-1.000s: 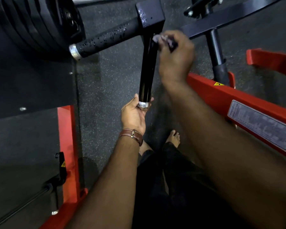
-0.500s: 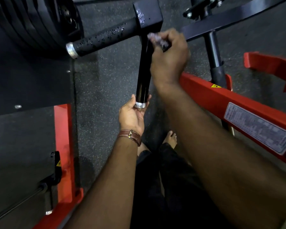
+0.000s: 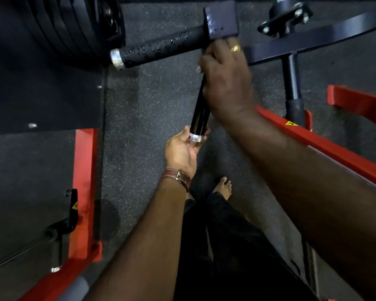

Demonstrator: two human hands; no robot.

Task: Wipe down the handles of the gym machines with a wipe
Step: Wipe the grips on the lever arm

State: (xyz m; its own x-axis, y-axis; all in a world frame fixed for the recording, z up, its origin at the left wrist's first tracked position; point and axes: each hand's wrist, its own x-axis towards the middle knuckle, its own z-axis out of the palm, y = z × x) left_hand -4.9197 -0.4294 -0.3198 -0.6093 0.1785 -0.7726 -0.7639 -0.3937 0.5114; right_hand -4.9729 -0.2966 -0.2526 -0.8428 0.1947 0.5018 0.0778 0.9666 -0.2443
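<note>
Wipe [image 3: 198, 69] mostly hidden under right hand [image 3: 226, 77], gripping handle [image 3: 199, 115]

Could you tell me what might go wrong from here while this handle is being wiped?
1. The side handle is beaded with droplets; it may stay slippery unless wiped.
2. The right hand covers the top of the near handle, with only a sliver of wipe showing, so patches could be missed.
3. The left hand grips only the metal end cap; its hold might slip on the glossy handle.
</note>
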